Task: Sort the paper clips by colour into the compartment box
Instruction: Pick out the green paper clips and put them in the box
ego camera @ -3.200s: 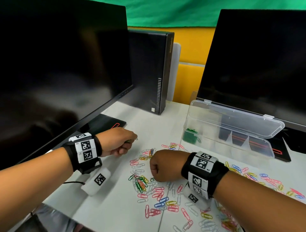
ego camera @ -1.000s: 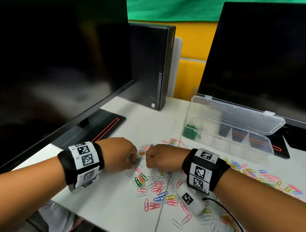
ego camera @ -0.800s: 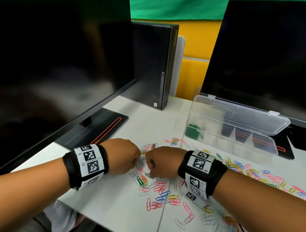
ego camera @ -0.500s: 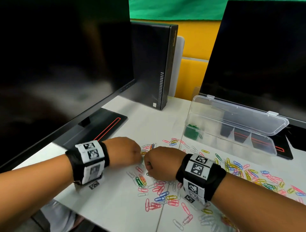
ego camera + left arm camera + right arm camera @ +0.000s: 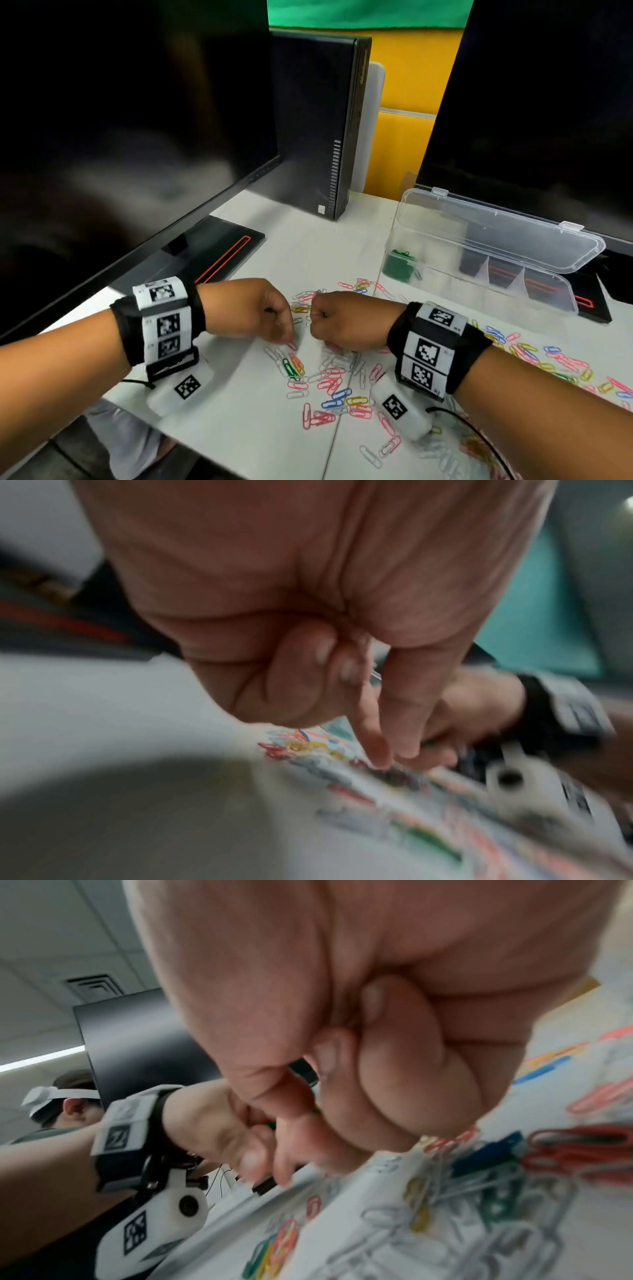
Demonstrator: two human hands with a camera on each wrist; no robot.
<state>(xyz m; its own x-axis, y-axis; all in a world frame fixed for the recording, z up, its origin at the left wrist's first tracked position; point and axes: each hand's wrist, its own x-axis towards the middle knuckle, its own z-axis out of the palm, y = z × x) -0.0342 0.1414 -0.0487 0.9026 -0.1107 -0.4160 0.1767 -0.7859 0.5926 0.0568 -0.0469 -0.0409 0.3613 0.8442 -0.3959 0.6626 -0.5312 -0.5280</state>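
L hand and R hand sit knuckle to knuckle low at centre of the white tabletop, both over the scattered pile of coloured wire paper clips. L hand: index and another finger reach down w/ tips on the table among clips, the other fingers folded into the palm; left wrist view shows a thin bit of wire poking out between folded fingers and thumb, too blurred to tell colour. R hand: fingers curled tight in a fist, thumb pressed against the index; right wrist view shows a small dark green sliver at the thumb tip, prob. a clip, can't tell for sure. Loose clips (pink, white, blue, yellow, green) spread from 12 o'clock of the hands round to 5 o'clock, w/ a second scatter out at 3 o'clock. Clear plastic compartment box w/ hinged lid stood open lies at 2 o'clock from the hands, well apart; its leftmost compartment holds a heap of green paper clips, other compartments look bare. Black monitor at 10 o'clock, black upright PC case at 12, second black monitor at 2, behind the box.
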